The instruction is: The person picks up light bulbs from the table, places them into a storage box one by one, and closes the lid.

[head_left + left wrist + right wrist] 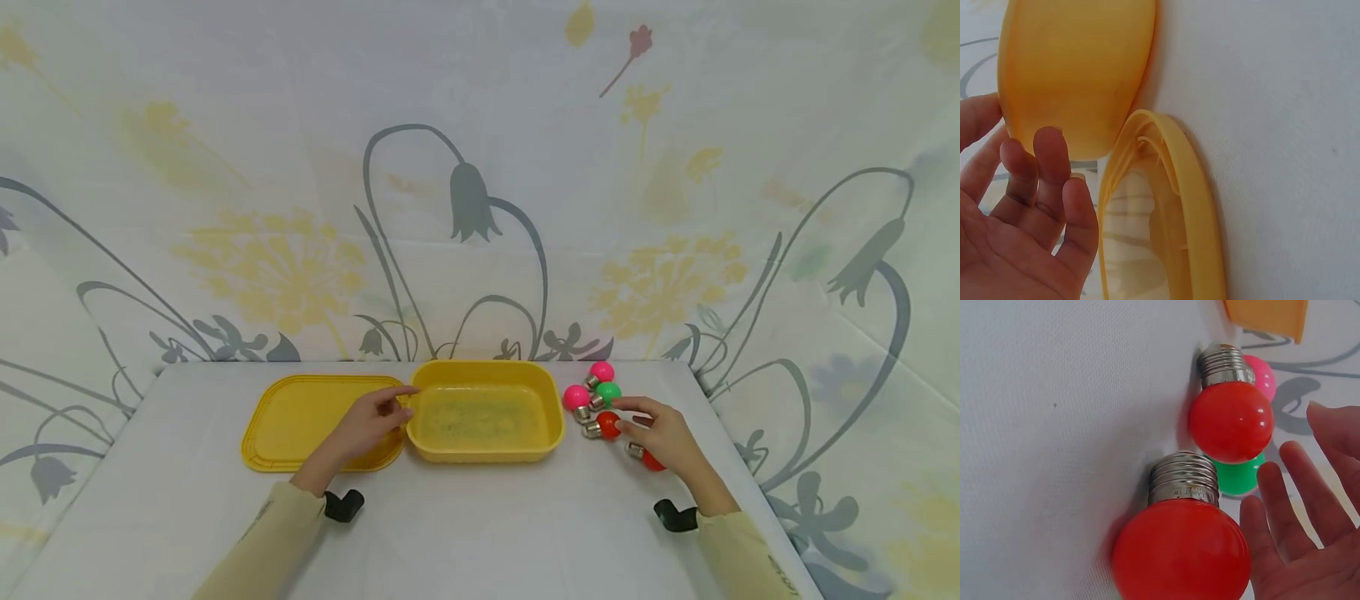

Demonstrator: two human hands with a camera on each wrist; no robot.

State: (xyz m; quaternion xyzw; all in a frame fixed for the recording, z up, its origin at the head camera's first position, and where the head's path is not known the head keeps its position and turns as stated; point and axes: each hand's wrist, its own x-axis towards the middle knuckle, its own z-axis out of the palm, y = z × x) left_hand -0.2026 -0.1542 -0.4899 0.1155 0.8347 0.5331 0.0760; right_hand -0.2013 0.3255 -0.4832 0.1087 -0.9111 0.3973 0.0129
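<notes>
My left hand [371, 421] is at the left end of a yellow plastic container [480, 456], its fingertips at the rim and its other fingers loosely bent. Under that hand lies a flat yellow lid [288, 425]; in the left wrist view the lid's raised edge [1200, 231] shows beside the container wall [1079, 75]. My right hand [667, 433] hovers over the light bulbs with fingers apart, holding nothing. Nearest to it are two red bulbs [1232, 422], one [1182, 550] closer to the wrist camera. A green bulb [609, 392] and two pink bulbs [577, 396] lie beyond.
A white cloth covers the table [495, 525]. Behind it hangs a flower-patterned cloth [480, 275], which also rises along both sides. A black piece [345, 506] sits at the left wrist and another [675, 517] at the right wrist.
</notes>
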